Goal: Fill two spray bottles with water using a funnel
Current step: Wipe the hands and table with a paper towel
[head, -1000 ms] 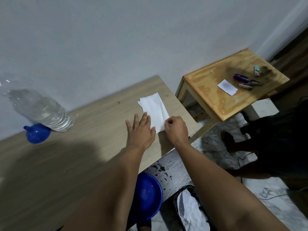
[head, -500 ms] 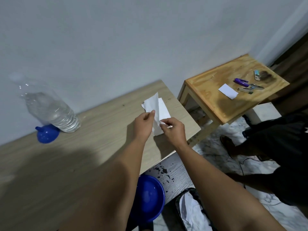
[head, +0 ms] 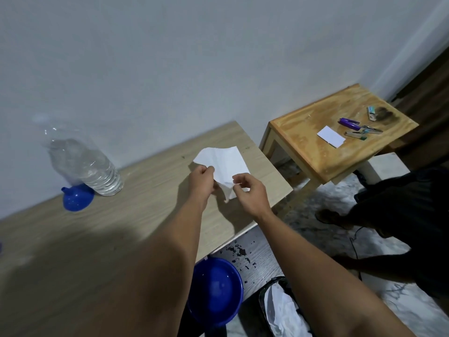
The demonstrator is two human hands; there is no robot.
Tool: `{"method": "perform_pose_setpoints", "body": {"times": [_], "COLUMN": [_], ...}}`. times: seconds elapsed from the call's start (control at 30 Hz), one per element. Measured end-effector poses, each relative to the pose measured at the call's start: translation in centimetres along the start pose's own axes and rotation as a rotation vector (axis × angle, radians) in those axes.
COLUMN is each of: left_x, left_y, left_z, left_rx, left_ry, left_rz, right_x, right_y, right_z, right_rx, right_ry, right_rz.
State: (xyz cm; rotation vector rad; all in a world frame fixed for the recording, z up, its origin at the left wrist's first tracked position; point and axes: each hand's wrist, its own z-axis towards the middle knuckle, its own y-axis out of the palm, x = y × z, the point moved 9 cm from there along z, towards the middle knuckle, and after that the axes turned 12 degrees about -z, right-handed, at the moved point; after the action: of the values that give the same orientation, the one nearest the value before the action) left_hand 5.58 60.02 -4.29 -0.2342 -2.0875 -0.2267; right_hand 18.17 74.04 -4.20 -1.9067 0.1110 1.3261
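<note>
While both hands hold a white tissue point(head: 223, 164) up off the table point(head: 136, 210), the funnel point(head: 77, 198) lies far to the left of the fingers, mouth down on the tabletop with its spout pointing left. It touches the base of a clear water bottle point(head: 85, 166), which stands just right of it against the wall point(head: 194, 57). The left hand point(head: 201, 178) pinches the tissue's left edge between thumb and curled fingers. The right hand point(head: 247, 190) pinches its lower right part, fingers bent around the thin sheet. The tissue hangs creased between them, its top corner above the left fingers. Below the wrists, under the table edge, sits a blue bowl point(head: 216, 293), and to its right a dark bag point(head: 279, 310) with white paper inside. Beyond the right fingers stands a small wooden stool point(head: 315, 152) carrying a white card point(head: 331, 136), a purple stapler point(head: 349, 123) and some small clips.
</note>
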Motion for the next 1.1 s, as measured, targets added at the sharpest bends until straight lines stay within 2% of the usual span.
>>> {"method": "perform_pose_setpoints", "body": {"times": [0.07,0.17,0.3,0.43,0.53,0.67,0.77,1.1], "left_x": [0.4,0.6,0.8,1.1,1.1,0.4,0.1,0.4], "left_y": [-0.6,-1.3,-1.8,-1.8,-1.5,-1.3,-1.0,-2.1], "left_z": [-0.2,-1.2,-2.4,-2.8,-3.6,-3.9,-3.8,-3.6], "left_rx": [-0.001,0.010,-0.035,-0.087,-0.138,-0.143,-0.157,-0.119], "left_ry": [-0.025,-0.125,-0.227,-0.224,-0.252,-0.279,-0.273,-0.239], "left_rz": [-0.107,-0.275,-0.316,-0.325,-0.333,-0.322,-0.330,-0.405], "right_x": [0.2,0.6,0.6,0.4,0.8,-0.1,-0.5,0.2], "right_y": [-0.3,0.4,1.3,2.0,2.3,1.6,0.9,-1.3], "right_z": [0.3,0.6,0.7,0.6,0.4,0.0,0.1,-0.1], "right_rx": [0.031,-0.010,-0.066,-0.117,-0.109,-0.021,0.063,0.250], "right_ry": [0.055,0.182,0.329,0.306,0.354,0.265,0.192,0.337], "right_rz": [0.050,0.152,0.225,0.095,0.157,0.211,0.129,0.053]}}
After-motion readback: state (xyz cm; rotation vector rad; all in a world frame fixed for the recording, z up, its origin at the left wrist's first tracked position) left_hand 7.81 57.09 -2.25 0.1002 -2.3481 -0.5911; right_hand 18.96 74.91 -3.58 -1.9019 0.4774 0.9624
